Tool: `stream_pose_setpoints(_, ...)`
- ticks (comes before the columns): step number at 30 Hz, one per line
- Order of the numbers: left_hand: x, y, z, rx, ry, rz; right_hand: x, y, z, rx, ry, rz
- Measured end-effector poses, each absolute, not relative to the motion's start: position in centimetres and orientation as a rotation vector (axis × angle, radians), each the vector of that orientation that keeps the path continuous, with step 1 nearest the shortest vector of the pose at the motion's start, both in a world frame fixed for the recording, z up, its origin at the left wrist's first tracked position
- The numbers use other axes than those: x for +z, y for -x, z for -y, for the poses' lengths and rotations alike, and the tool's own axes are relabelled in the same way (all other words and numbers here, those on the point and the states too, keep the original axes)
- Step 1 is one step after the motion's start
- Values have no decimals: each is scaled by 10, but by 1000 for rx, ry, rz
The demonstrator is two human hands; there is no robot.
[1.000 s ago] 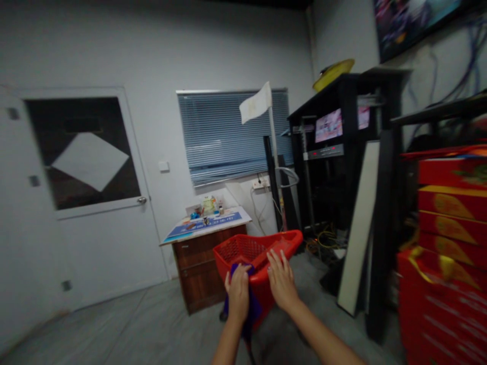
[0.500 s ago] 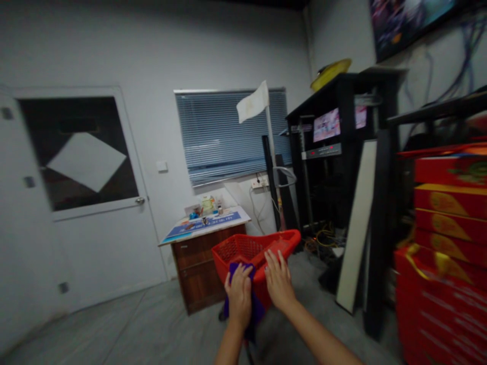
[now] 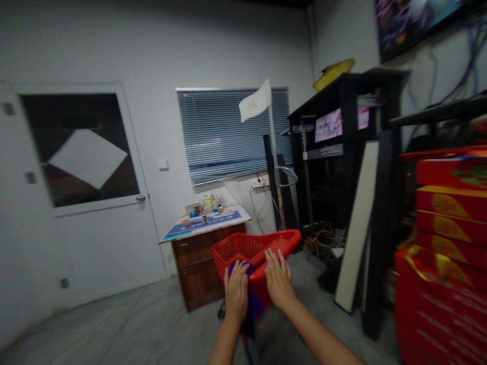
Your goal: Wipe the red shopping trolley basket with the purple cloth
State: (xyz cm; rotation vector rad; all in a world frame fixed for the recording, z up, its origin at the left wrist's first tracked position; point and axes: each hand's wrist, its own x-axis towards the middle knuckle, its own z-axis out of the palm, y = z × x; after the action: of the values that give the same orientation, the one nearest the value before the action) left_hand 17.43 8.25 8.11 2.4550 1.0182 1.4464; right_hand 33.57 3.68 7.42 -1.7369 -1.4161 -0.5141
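Observation:
A red plastic basket with perforated walls stands low in the centre, a wheel showing beneath it. Over its near rim hangs a purple cloth. My left hand lies on the cloth at the rim, fingers stretched forward. To its right, my right hand rests with spread fingers on the basket's red edge, holding nothing. A pole with a white flag rises behind the basket.
Beyond the basket is a brown cabinet with small items on top. At the right are a black rack, a leaning pale panel and stacked red boxes. A closed door is at the left.
My left hand has shifted slightly left and up on the cloth, and the cloth's hanging part has shifted a little. My right hand stays on the basket edge. The view has moved slightly.

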Motion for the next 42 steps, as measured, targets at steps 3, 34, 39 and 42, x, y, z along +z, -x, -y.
stream_pose_setpoints(3, 77, -174, -90, 1457, -2329, -1113, 76, -333, -36, -529, 1765, 1408)
stream_pose_setpoints(34, 98, -175, -59, 1475, -2517, -1260, 83, -293, -34, -560, 1912, 1345)
stream_pose_setpoints(39, 100, -164, -62, 1435, -2531, -1363, 104, -316, -23, -509, 1852, 1646)
stream_pose_setpoints(42, 101, -157, -67, 1429, -2551, -1393, 115, -335, -24, -528, 1761, 1783)
